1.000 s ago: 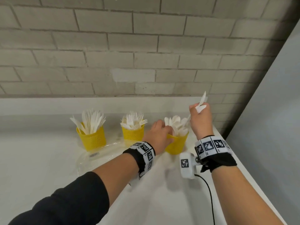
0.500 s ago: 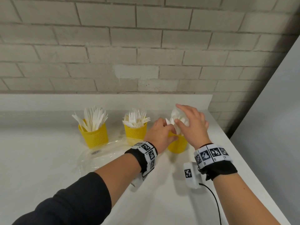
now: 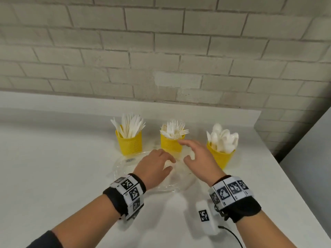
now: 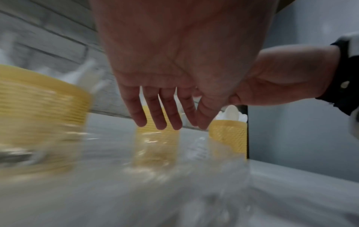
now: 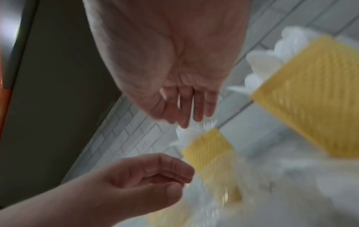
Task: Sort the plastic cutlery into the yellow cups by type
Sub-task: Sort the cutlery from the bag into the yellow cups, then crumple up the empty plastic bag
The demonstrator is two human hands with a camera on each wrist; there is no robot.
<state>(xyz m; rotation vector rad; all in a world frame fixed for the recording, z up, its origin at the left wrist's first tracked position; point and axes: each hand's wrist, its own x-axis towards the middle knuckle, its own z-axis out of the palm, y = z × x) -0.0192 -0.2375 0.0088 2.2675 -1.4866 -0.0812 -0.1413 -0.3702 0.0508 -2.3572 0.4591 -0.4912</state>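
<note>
Both hands hover over the clear plastic bag [image 3: 143, 176], fingers loosely spread and empty: left hand [image 3: 154, 169] at 6 o'clock of the fork cup [image 3: 171, 146], right hand [image 3: 198, 158] between it and the spoon cup [image 3: 221, 157], at its 9 o'clock; the knife cup [image 3: 129, 144] stands leftmost

I see three yellow cups on the bench [image 3: 53, 176], all matt plastic with a fine meshed, perforated wall: the left cup [image 3: 129, 144], the middle cup [image 3: 171, 146] and the right cup [image 3: 220, 158]. The knives [image 3: 129, 126], forks [image 3: 172, 130] and spoons [image 3: 223, 138] in them look like smooth white plastic with a faint sheen. Near the cups lies a clear plastic bag [image 3: 125, 162], thin, crinkled and glossy. The bench top reads as smooth, matt white. The far wall [image 3: 161, 42] is rough pale brick with recessed mortar lines. Both wristbands [image 3: 128, 193] are black cloth carrying flat, matt printed tags.
</note>
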